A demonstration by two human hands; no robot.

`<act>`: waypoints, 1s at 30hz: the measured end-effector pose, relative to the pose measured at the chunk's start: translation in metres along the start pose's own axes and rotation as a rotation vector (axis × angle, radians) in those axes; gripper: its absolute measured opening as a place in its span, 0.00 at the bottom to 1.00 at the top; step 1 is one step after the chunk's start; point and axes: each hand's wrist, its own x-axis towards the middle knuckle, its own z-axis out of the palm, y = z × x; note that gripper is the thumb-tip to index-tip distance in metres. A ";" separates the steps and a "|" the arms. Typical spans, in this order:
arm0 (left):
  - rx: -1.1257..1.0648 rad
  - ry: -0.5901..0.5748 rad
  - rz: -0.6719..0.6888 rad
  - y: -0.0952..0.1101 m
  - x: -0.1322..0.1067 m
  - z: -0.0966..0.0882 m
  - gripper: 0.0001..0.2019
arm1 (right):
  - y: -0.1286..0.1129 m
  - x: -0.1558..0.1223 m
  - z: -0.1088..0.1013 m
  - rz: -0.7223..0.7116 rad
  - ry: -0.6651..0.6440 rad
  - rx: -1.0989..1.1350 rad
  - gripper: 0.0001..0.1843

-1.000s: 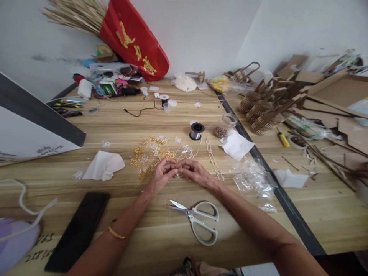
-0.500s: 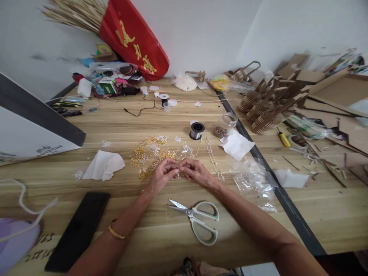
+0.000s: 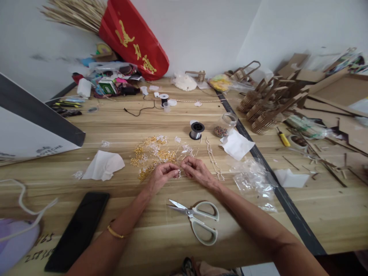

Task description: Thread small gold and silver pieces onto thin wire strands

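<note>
In the head view my left hand [image 3: 162, 176] is closed in a pinch on a small silvery bead piece [image 3: 179, 174], which hangs at its fingertips. Just to the right, my right hand [image 3: 196, 171] has thumb and fingers pressed together; what they hold, perhaps a thin strand, is too small to make out. Behind the hands spreads a pile of gold and silver beads [image 3: 166, 155] and wire pieces. Scissors [image 3: 189, 213] with pale handles lie partly spread in front. A beaded chain [image 3: 211, 155] rests to the right of my right hand.
A spool of fine wire [image 3: 197, 131] and a glass jar with beads [image 3: 227, 124] stand farther back. White paper [image 3: 237, 144] and clear plastic bags [image 3: 254, 178] lie at right. A black phone [image 3: 79, 230] is at left front. Small wooden baskets [image 3: 264, 105] crowd the back right.
My fingertips have moved slightly apart. More of the silvery piece shows between them, and my left fingers have dropped a little.
</note>
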 end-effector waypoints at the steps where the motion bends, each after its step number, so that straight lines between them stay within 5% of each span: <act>1: 0.001 0.003 0.002 0.000 0.000 0.000 0.12 | 0.000 0.000 0.000 0.001 0.001 0.002 0.15; 21: 0.001 0.050 0.015 -0.008 0.002 -0.002 0.09 | -0.001 0.000 0.002 0.018 0.015 0.021 0.16; 30: -0.051 -0.035 -0.024 0.000 0.001 0.002 0.11 | -0.003 -0.001 0.004 0.017 0.000 0.042 0.17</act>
